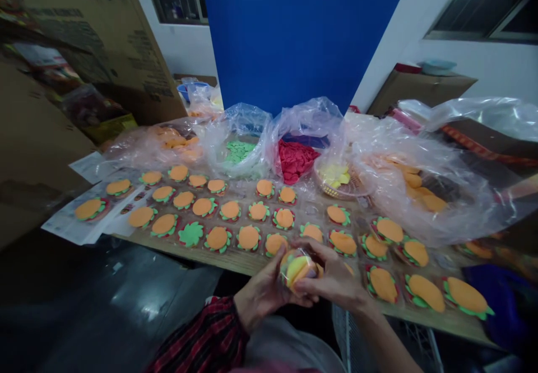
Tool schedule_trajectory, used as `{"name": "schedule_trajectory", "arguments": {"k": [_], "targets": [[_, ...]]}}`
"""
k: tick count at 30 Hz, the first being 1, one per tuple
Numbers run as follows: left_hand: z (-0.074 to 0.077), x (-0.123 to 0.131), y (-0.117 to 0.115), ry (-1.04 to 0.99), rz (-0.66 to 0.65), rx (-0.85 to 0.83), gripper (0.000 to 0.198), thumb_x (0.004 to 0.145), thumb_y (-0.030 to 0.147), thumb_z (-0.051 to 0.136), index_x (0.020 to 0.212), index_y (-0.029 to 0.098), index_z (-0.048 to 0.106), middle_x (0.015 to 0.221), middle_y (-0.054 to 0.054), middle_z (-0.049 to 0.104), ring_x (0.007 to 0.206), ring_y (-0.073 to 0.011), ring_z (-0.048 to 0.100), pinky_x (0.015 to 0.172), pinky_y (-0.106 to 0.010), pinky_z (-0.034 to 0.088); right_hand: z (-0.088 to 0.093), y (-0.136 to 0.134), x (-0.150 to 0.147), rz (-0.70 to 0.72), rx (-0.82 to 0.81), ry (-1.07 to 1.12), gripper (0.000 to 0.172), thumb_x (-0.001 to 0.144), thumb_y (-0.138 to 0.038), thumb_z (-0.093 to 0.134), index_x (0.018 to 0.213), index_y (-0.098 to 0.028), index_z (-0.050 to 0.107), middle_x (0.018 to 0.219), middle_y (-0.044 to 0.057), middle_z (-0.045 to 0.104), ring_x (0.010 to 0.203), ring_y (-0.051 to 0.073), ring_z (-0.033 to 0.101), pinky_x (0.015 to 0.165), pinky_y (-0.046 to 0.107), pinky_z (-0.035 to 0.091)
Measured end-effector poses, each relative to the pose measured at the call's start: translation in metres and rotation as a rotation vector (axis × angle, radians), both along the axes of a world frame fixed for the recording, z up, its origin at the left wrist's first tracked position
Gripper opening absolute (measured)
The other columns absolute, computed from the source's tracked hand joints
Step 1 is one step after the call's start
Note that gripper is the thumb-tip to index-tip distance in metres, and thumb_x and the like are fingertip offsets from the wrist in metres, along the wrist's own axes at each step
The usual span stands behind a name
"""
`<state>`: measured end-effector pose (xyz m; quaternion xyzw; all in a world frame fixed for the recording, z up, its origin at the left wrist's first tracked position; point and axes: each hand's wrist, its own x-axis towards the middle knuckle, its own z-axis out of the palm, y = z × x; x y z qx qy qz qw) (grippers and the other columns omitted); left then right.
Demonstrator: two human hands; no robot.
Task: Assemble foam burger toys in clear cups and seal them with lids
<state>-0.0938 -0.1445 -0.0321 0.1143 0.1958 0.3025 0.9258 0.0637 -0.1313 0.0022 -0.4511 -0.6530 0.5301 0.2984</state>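
Both hands are closed around one small clear plastic container (297, 267) with yellow, orange and green foam pieces inside, held just above the table's front edge. My left hand (267, 286) wraps its left side, and my right hand (330, 278) grips its right side with the fingers bent over it. Past the hands, rows of clear trays hold stacked foam burger pieces, such as the orange-topped burger (248, 237) and another burger (343, 242) beside my right hand. One stack shows a green leaf-shaped piece (190, 234) on top.
Along the back stand plastic bags of green pieces (239, 151), red pieces (295, 160) and orange pieces (424, 194). A pink basket (355, 185) has yellow pieces. Cardboard boxes (105, 37) rise at the left; a dark blue cloth (500, 300) lies at the right end.
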Motion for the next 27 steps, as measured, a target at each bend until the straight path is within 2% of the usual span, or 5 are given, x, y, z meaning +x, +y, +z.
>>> {"name": "schedule_trajectory", "arguments": {"k": [6, 10, 15, 21, 27], "targets": [[-0.009, -0.033, -0.035, 0.473, -0.03, 0.249, 0.044, 0.079, 0.048, 0.054, 0.113, 0.02, 0.055, 0.114, -0.009, 0.058, 0.092, -0.0202, 0.056, 0.077, -0.033, 0.044, -0.006, -0.044, -0.01, 0.089, -0.014, -0.199, 0.028, 0.08, -0.032, 0.059, 0.103, -0.018, 0.052, 0.099, 0.005, 0.059, 0.092, 0.018, 0.055, 0.082, 0.029, 0.044], [-0.015, -0.046, -0.058, 0.754, -0.161, 0.403, 0.035, 0.079, 0.045, 0.054, 0.099, 0.016, 0.056, 0.096, -0.003, 0.056, 0.087, -0.0149, 0.049, 0.077, -0.026, 0.038, -0.02, -0.065, -0.009, 0.209, -0.096, -0.156, 0.028, 0.092, -0.032, 0.036, 0.109, -0.019, 0.054, 0.109, 0.008, 0.059, 0.101, 0.019, 0.055, 0.089, 0.031, 0.041], [-0.009, -0.054, -0.053, 0.975, -0.28, 0.825, 0.026, 0.084, 0.041, 0.044, 0.091, 0.017, 0.052, 0.08, 0.001, 0.05, 0.073, -0.0117, 0.042, 0.065, -0.023, 0.033, -0.036, -0.07, -0.005, 0.257, -0.062, -0.173, 0.021, 0.091, -0.024, 0.038, 0.099, -0.02, 0.057, 0.093, 0.004, 0.062, 0.086, 0.017, 0.058, 0.078, 0.029, 0.044], [-0.005, -0.055, -0.032, 0.993, -0.407, 1.412, 0.018, 0.085, 0.025, 0.04, 0.07, 0.018, 0.045, 0.068, 0.002, 0.045, 0.063, -0.0106, 0.036, 0.059, -0.024, 0.027, -0.041, -0.072, -0.01, 0.298, 0.022, -0.299, 0.011, 0.086, -0.015, 0.039, 0.084, -0.02, 0.049, 0.076, 0.001, 0.057, 0.066, 0.013, 0.051, 0.061, 0.024, 0.038], [-0.011, -0.053, -0.032, 0.969, -0.458, 1.566, 0.015, 0.083, 0.018, 0.039, 0.069, 0.018, 0.047, 0.069, 0.0, 0.051, 0.062, -0.0114, 0.041, 0.058, -0.023, 0.03, -0.051, -0.076, -0.015, 0.331, 0.002, -0.419, 0.01, 0.082, -0.012, 0.039, 0.078, -0.02, 0.043, 0.07, -0.001, 0.051, 0.061, 0.012, 0.045, 0.058, 0.023, 0.032]]}}
